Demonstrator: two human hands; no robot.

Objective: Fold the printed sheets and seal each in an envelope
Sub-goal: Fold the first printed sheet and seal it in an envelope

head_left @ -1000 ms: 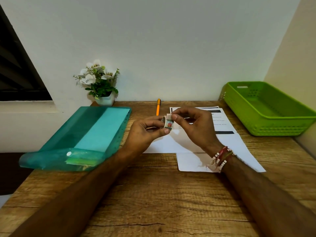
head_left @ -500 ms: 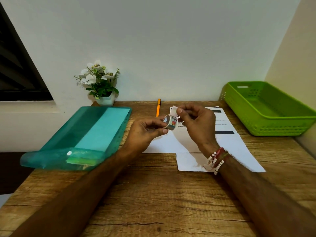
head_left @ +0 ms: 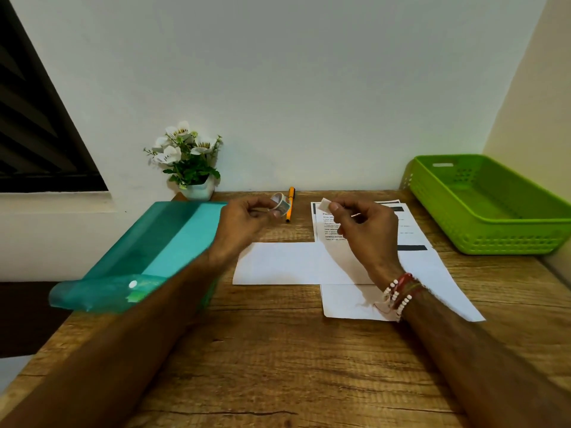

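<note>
In the head view, the only one we have, both hands are raised just above the surface [head_left: 278, 359] at mid-frame. The left hand [head_left: 244, 227] grips a small roll of tape [head_left: 281, 206] between thumb and curled fingers. The right hand [head_left: 367, 230] pinches a short piece of tape [head_left: 325, 205] at thumb and forefinger, its other fingers curled in. Roll and piece are apart, with a gap of bare surface and the orange pen [head_left: 290, 205] between them. We judge that the piece is held by one edge so the sticky face stays free for sealing. The roll is kept to the left, out of the way. Below and between the hands lies a plain white rectangle that we take for the envelope [head_left: 278, 264], flat and crosswise over the printed sheets [head_left: 432, 273]. These spread toward the lower right under the right wrist. The envelope is just below the right hand and touches neither hand. We cannot tell whether a folded sheet is already inside it. A teal folder [head_left: 160, 242] lies at the left and a flower pot [head_left: 194, 189] at the back. A green basket [head_left: 494, 242] at the upper right probably waits for finished envelopes.
</note>
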